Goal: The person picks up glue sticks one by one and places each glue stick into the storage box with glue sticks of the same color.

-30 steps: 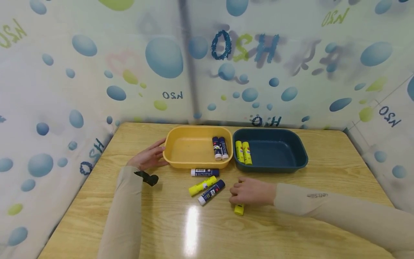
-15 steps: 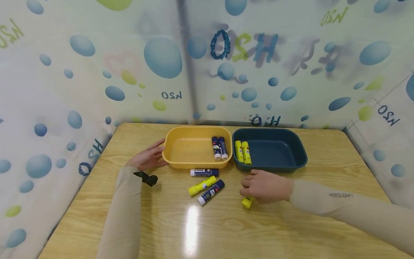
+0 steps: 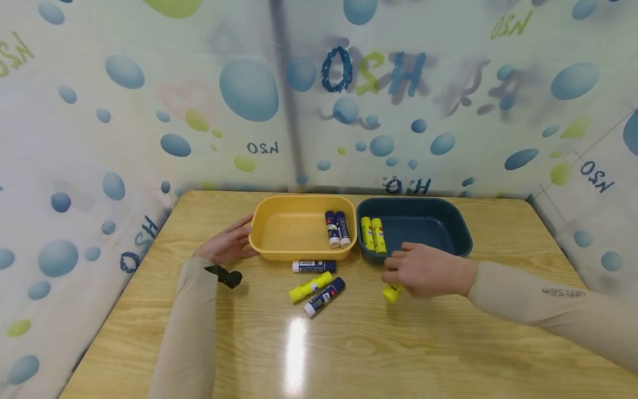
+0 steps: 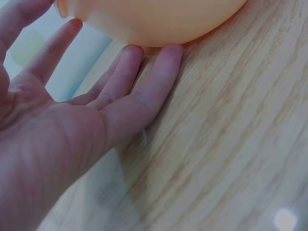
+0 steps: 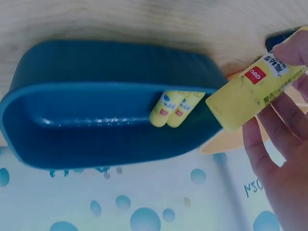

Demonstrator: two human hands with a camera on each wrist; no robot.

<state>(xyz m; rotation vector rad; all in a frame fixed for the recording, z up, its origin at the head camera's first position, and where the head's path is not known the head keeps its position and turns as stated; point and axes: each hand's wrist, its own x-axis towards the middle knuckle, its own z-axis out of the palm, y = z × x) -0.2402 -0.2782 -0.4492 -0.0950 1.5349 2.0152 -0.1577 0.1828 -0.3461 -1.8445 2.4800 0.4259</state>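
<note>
A yellow glue stick (image 5: 257, 82) is pinched between the thumb and fingers of my right hand (image 3: 423, 270), raised at the front edge of the dark blue bin (image 3: 423, 257). Two yellow glue sticks (image 3: 372, 235) lie side by side at that bin's left end. With fairly straight fingers, my left hand (image 3: 226, 242) touches the left side of the yellow bin (image 3: 299, 255); the left wrist view has its fingertips (image 4: 171, 53) against the lower wall. Inside the yellow bin, two navy glue sticks (image 3: 338, 229) with white ends rest at the right.
In front of the yellow bin lie a navy glue stick (image 3: 314, 266), a yellow glue stick (image 3: 310, 287) and another navy glue stick (image 3: 324, 297) on the wooden table (image 3: 349, 360). The two bins stand side by side before a patterned wall covering (image 3: 199, 83).
My right hand has lifted the yellow glue stick off the table and carried it right and away from me, up to the dark blue bin. The left hand has stayed at the yellow bin.
</note>
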